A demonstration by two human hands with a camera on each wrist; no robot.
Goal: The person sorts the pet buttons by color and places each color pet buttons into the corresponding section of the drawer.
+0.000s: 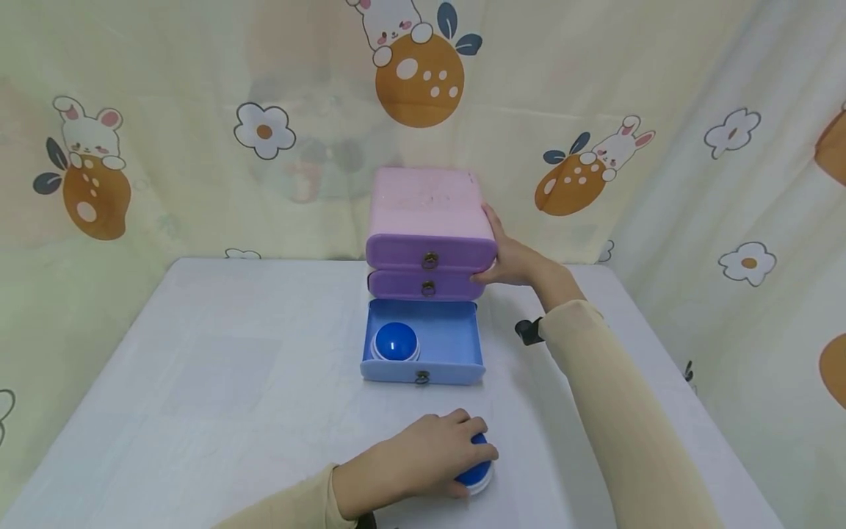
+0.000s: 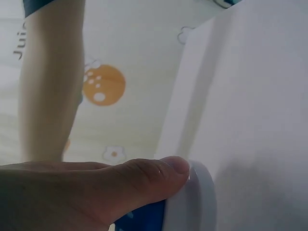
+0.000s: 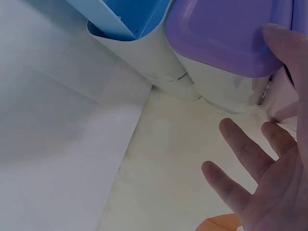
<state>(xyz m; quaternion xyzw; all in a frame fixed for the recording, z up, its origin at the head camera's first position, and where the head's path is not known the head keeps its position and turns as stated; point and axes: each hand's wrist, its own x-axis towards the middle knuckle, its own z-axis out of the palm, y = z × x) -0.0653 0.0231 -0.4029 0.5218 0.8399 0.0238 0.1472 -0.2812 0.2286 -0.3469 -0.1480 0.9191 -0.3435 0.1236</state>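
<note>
A small drawer cabinet (image 1: 426,202) has a pink top, two purple drawers, both pushed in, and a light blue bottom drawer (image 1: 456,372) pulled out. Inside that blue drawer, at its left, lies a round blue-domed push button (image 1: 396,339) with a white base. My left hand (image 1: 426,452) grips a second blue push button (image 1: 474,477) from above, over the table in front of the drawer; the thumb lies along its white rim in the left wrist view. At the cabinet's right side, my right hand (image 1: 512,258) rests with its thumb on the middle purple drawer front (image 3: 226,33), other fingers spread.
The cabinet stands on a white-covered table (image 1: 218,353), near its back edge. Behind hangs a cream curtain (image 1: 317,66) printed with rabbits, fruit and flowers. A small ring pull (image 1: 422,377) sits on each drawer front. The right forearm (image 1: 621,411) reaches along the table's right side.
</note>
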